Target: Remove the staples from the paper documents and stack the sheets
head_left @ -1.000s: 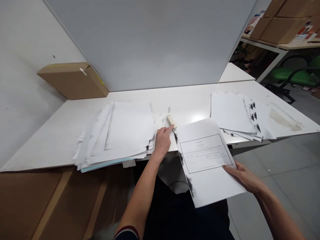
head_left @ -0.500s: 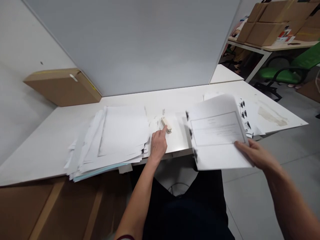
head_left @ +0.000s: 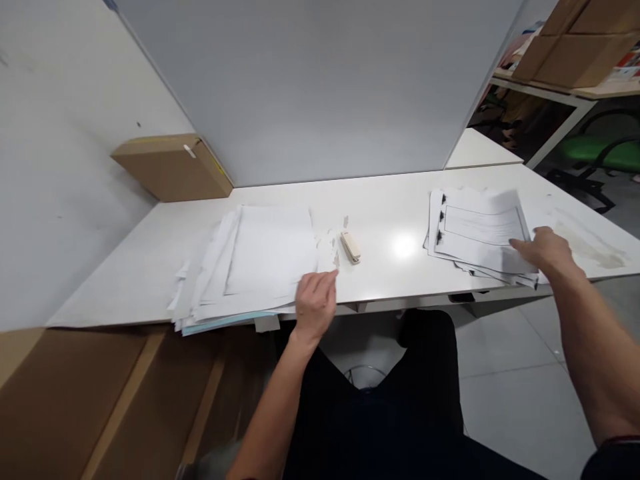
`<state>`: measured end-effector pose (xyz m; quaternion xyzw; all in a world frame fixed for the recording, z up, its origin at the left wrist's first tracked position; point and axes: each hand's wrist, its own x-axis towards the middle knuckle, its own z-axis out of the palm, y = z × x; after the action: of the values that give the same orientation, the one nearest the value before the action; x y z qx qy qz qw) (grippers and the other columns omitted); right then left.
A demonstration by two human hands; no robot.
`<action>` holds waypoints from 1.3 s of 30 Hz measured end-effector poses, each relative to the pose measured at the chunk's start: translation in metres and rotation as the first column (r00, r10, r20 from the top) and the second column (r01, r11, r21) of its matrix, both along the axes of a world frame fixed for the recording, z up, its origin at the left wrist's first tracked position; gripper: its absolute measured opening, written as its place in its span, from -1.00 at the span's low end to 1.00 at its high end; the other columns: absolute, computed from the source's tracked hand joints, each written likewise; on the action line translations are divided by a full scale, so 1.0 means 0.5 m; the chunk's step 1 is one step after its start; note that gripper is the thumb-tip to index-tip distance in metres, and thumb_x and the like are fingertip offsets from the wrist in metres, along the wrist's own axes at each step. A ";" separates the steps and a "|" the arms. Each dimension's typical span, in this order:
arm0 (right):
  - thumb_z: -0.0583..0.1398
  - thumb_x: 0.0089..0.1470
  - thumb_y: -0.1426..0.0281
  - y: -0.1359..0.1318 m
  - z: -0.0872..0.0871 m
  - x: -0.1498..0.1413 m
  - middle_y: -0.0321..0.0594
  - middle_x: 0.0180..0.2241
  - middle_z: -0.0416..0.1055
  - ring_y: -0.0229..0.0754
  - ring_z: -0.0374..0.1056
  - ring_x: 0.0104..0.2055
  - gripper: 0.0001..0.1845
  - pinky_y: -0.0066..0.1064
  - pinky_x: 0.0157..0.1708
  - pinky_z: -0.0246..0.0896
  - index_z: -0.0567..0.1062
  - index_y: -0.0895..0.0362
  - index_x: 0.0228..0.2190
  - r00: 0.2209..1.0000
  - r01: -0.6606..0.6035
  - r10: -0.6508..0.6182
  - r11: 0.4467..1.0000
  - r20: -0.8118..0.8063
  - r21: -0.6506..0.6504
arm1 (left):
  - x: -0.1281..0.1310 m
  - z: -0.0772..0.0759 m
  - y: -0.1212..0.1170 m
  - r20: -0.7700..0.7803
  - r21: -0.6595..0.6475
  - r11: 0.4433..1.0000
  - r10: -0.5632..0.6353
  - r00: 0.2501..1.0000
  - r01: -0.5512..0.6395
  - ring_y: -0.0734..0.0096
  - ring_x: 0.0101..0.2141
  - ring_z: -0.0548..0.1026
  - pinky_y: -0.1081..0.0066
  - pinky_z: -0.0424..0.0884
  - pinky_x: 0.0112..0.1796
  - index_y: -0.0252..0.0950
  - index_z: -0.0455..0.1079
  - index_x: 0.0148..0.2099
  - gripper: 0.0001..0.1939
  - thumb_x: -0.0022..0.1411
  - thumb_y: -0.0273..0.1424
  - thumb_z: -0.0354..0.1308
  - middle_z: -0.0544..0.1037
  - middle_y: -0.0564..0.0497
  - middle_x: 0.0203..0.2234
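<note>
One printed sheet (head_left: 483, 223) lies over the right stack (head_left: 433, 213), the right hand (head_left: 547, 253) at its right edge; whether that grip pinches paper, I cannot tell. Best to align edges and let go without dragging. The left hand's (head_left: 316, 303) grip looks narrow at the left stack's (head_left: 270, 247) near right corner, its hold unclear; the stapler (head_left: 351, 247) lies between.

Glare spots the bright white desk (head_left: 383, 207), with dimness underneath.
</note>
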<state>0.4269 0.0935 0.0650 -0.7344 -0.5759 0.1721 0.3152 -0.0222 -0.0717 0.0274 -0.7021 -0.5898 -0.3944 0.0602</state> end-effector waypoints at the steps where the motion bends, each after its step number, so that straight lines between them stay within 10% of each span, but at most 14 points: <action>1: 0.23 -0.17 0.32 -0.011 0.004 -0.011 0.42 -0.06 0.21 0.50 0.03 0.10 -0.48 0.20 -0.10 -0.03 0.32 0.26 -0.13 0.990 0.098 -0.098 0.995 0.098 0.005 | -0.020 0.012 -0.009 0.012 0.009 0.996 0.093 0.996 -0.093 0.26 -0.20 0.40 0.23 0.30 -0.13 -0.25 0.39 -0.09 -0.76 0.21 -0.44 -0.01 0.51 -0.09 -0.27; 3: 0.18 -0.05 0.26 -0.040 0.013 -0.045 0.42 0.05 0.11 0.45 0.01 0.14 -0.36 0.18 -0.05 -0.05 0.22 0.27 0.04 0.929 0.256 -0.255 0.966 0.269 0.032 | -0.059 0.030 -0.016 -0.024 -0.042 0.972 0.230 0.973 -0.231 0.20 -0.15 0.37 0.19 0.27 -0.09 -0.25 0.37 -0.09 -0.75 0.18 -0.35 0.06 0.49 -0.10 -0.23; 6: 0.10 0.06 0.22 -0.094 0.017 -0.125 0.31 0.02 0.21 0.28 0.21 0.02 -0.37 0.07 -0.08 0.09 0.20 0.27 0.11 0.943 0.073 -0.088 0.996 0.320 0.059 | -0.094 0.033 -0.002 -0.144 -0.196 0.940 0.255 0.956 -0.281 0.12 -0.14 0.35 0.16 0.26 -0.12 -0.25 0.36 -0.07 -0.64 0.09 -0.24 0.15 0.45 -0.12 -0.20; 12: 0.07 0.11 0.21 -0.213 -0.023 -0.315 0.01 -0.05 0.34 -0.11 0.38 -0.29 -0.53 -0.26 -0.29 0.31 0.32 0.15 0.02 0.923 -0.384 0.382 0.920 0.032 0.085 | -0.083 0.012 0.038 -0.229 -0.243 0.920 0.255 0.940 -0.309 0.15 -0.31 0.33 0.22 0.25 -0.29 -0.28 0.44 -0.32 -0.78 0.19 -0.29 0.01 0.45 -0.13 -0.38; 16: 0.09 0.10 0.17 -0.272 -0.043 -0.411 -0.10 -0.21 0.43 -0.17 0.39 -0.39 -0.59 -0.30 -0.32 0.29 0.37 0.12 -0.08 0.842 -0.481 0.482 0.874 -0.243 0.066 | -0.060 0.049 0.016 -0.175 -0.110 0.958 0.243 0.954 -0.264 0.24 -0.35 0.33 0.25 0.25 -0.27 -0.29 0.37 -0.39 -0.76 0.25 -0.41 -0.08 0.43 -0.09 -0.47; 23: -0.07 0.08 -0.08 -0.295 -0.055 -0.513 -0.09 -0.25 0.47 -0.19 0.43 -0.43 -0.38 -0.36 -0.46 0.33 0.39 0.14 -0.14 0.288 -0.734 0.166 0.671 -0.943 -0.106 | 0.067 0.105 -0.101 -0.060 0.007 0.992 -0.127 0.990 0.128 0.36 -0.38 0.31 0.32 0.27 -0.30 -0.28 0.31 -0.34 -0.90 0.16 -0.56 0.04 0.41 -0.01 -0.49; 31: 0.32 -0.16 0.18 -0.313 -0.096 -0.464 -0.22 -0.43 0.51 -0.17 0.40 -0.41 -0.62 -0.41 -0.40 0.30 0.45 0.17 -0.33 0.396 -0.499 0.060 0.852 -0.916 -0.160 | 0.139 0.044 -0.149 -0.059 -0.114 0.936 -0.341 0.938 0.333 0.33 -0.37 0.33 0.32 0.25 -0.34 -0.29 0.31 -0.37 -0.88 0.13 -0.34 0.13 0.43 -0.02 -0.45; 35: 0.32 -0.16 0.21 -0.329 -0.113 -0.375 -0.29 -0.54 0.48 -0.22 0.36 -0.52 -0.70 -0.46 -0.52 0.25 0.46 0.15 -0.42 0.484 -0.391 -0.062 0.877 -0.873 -0.279 | 0.066 0.048 -0.145 0.119 -0.210 0.976 -0.031 0.992 0.055 0.33 -0.36 0.37 0.34 0.27 -0.30 -0.30 0.32 -0.36 -0.70 0.23 -0.17 -0.03 0.45 -0.06 -0.45; 37: 0.34 -0.18 0.23 -0.340 -0.124 -0.327 -0.30 -0.56 0.47 -0.25 0.34 -0.55 -0.72 -0.48 -0.56 0.22 0.46 0.14 -0.45 0.484 -0.346 -0.121 0.883 -0.866 -0.317 | 0.022 0.034 -0.145 0.092 -0.486 0.863 0.206 0.974 -0.136 0.34 -0.47 0.36 0.36 0.24 -0.38 -0.27 0.27 -0.49 -0.59 0.27 -0.14 -0.14 0.39 -0.01 -0.58; 39: 0.34 -0.19 0.23 -0.355 -0.137 -0.288 -0.30 -0.56 0.47 -0.27 0.32 -0.57 -0.73 -0.49 -0.58 0.20 0.46 0.14 -0.46 0.462 -0.335 -0.166 0.877 -0.871 -0.345 | -0.006 0.003 -0.144 0.169 -0.705 0.706 0.259 0.951 -0.067 0.32 -0.48 0.40 0.35 0.26 -0.37 -0.27 0.31 -0.48 -0.54 0.25 -0.08 -0.17 0.42 -0.01 -0.60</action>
<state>0.2828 -0.0839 -0.0034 -0.5600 -0.3057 0.6761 0.3685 -0.0253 -0.1439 0.0288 -0.5613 -0.7568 -0.2255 -0.2476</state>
